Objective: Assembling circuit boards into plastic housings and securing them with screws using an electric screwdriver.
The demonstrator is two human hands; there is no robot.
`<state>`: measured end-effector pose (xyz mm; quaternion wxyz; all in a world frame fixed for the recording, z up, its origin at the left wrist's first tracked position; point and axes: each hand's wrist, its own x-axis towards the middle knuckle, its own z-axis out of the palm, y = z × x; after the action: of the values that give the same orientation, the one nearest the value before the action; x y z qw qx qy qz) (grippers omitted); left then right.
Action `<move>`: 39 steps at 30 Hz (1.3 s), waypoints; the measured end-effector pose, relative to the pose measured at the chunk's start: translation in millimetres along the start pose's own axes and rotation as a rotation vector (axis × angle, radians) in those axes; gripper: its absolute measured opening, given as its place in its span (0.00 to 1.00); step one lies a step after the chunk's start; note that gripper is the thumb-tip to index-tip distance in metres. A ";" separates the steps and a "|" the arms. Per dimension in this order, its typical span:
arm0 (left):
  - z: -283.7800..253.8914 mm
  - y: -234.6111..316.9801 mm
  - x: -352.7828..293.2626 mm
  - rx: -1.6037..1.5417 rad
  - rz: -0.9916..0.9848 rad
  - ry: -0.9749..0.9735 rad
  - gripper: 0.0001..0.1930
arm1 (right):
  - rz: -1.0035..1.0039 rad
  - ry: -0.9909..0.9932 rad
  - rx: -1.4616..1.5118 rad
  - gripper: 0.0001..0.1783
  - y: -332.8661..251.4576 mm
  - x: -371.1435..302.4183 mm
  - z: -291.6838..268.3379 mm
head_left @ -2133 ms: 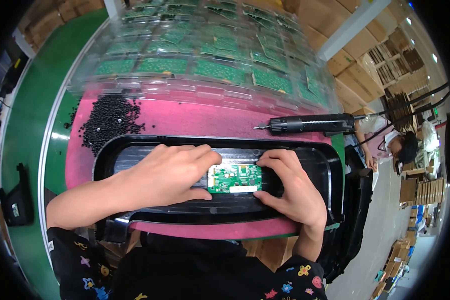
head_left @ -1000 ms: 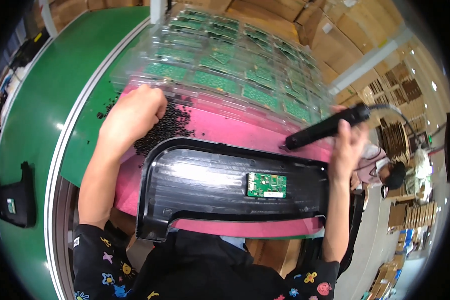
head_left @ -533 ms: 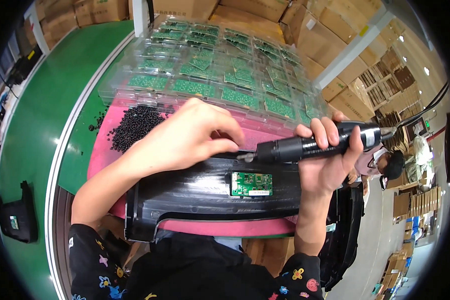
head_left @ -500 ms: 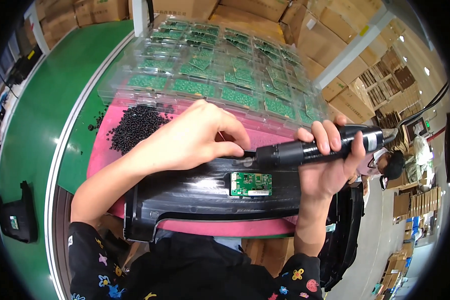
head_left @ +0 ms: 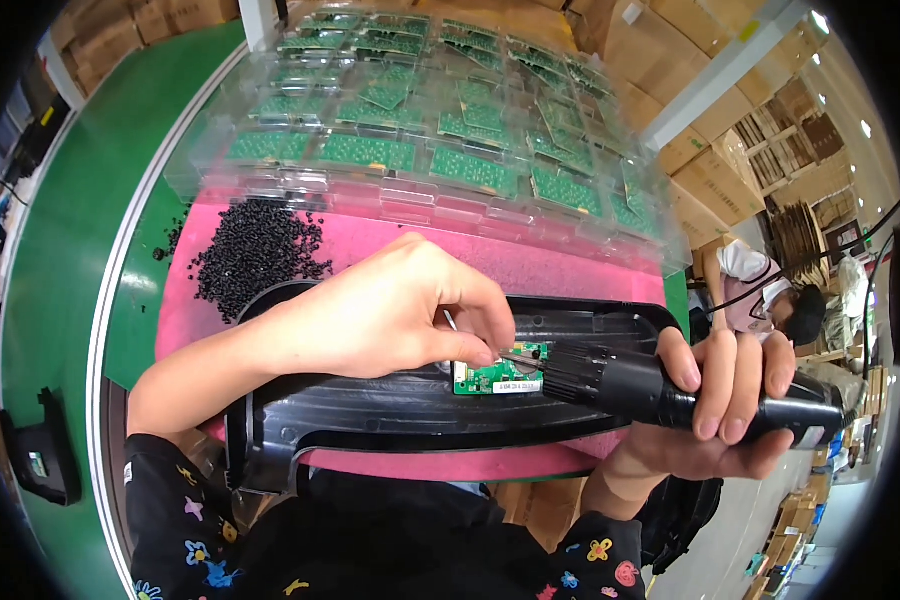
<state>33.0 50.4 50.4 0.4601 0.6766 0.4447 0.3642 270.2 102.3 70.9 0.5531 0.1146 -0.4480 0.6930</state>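
Brown cartons (head_left: 715,190) were heaped at the upper right, behind a pale slanting post (head_left: 725,75); another person (head_left: 745,290), in a pink top with white sleeves, was near them; smaller boxes (head_left: 795,515) lined the grey floor (head_left: 745,515) lower down; on the left, a pale rail (head_left: 100,330) edged a green surface (head_left: 60,260).

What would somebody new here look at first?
Probably the black power screwdriver in the right hand, right of centre, pointing over a small green circuit board. Then the heap of tiny black pieces left on the pink mat, and the clear trays of green boards behind.
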 end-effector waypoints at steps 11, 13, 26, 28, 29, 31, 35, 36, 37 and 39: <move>9.2 -5.2 -5.4 0.110 0.173 0.096 0.16 | 0.011 -0.046 -0.065 0.18 7.3 -5.6 5.0; 9.8 -5.6 -6.0 0.124 0.176 0.101 0.17 | -0.008 -0.041 -0.058 0.18 11.1 -7.4 5.4; 11.0 -9.3 -2.8 0.161 0.290 0.049 0.15 | 0.012 -0.087 -0.060 0.18 5.6 -7.9 2.8; 10.7 -8.7 -2.9 0.108 0.232 0.037 0.16 | -0.020 -0.073 -0.065 0.18 6.4 -7.3 3.2; 10.1 -10.3 -2.8 0.182 0.175 0.013 0.17 | -0.019 -0.071 -0.071 0.18 4.8 -6.7 2.2; 9.7 -14.8 -3.1 0.250 0.121 -0.015 0.17 | -0.029 -0.072 -0.122 0.18 -2.1 -4.2 -2.1; 10.8 -18.6 -5.1 0.338 0.059 -0.031 0.14 | 0.114 -0.041 -0.374 0.18 -11.6 3.5 -16.7; 10.5 -19.8 -5.9 0.393 0.072 -0.039 0.12 | 0.138 -0.060 -0.424 0.18 -8.7 7.2 -22.7; 10.5 -20.9 -6.2 0.449 0.085 -0.046 0.10 | 0.133 -0.036 -0.434 0.18 -2.3 7.8 -27.1; 10.2 -22.4 -6.5 0.465 0.097 -0.059 0.09 | 0.199 0.019 -0.496 0.18 4.4 8.5 -32.8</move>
<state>34.1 45.4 25.4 0.2867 0.7953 0.4699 0.2539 274.3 132.5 55.6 0.4975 -0.0756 -0.6081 0.6140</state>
